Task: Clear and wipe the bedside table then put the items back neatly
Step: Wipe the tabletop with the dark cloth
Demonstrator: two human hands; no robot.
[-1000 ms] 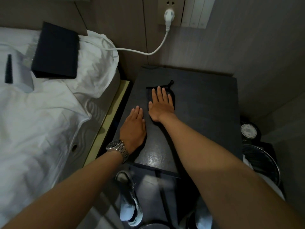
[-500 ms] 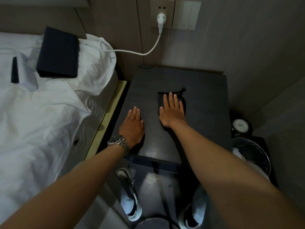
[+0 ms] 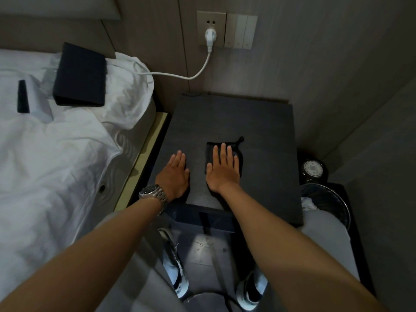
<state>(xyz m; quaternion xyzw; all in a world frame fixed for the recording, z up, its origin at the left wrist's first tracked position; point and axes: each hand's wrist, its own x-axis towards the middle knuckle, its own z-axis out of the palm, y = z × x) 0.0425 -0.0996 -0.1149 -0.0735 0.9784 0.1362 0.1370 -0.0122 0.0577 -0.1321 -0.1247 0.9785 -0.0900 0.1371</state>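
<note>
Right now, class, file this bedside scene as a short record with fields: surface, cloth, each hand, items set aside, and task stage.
surface: dark rectangular bedside table, top bare apart from the cloth and hands
cloth: small black folded cloth, flat on the table
right hand: fingers straight, pressing on the cloth
left hand: flat on the table beside the cloth, metal wristwatch on the wrist
items set aside: black rectangular folder and slim black remote on the white bed
task stage: wiping; items not yet returned
</note>
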